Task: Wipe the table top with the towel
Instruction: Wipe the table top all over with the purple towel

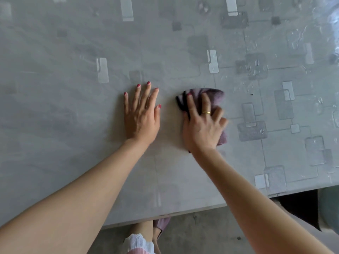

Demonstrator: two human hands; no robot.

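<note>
2 hands on table; right presses towel

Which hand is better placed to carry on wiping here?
The right hand: it already presses the towel onto the table. The left hand lies flat and empty beside it, only bracing.
</note>
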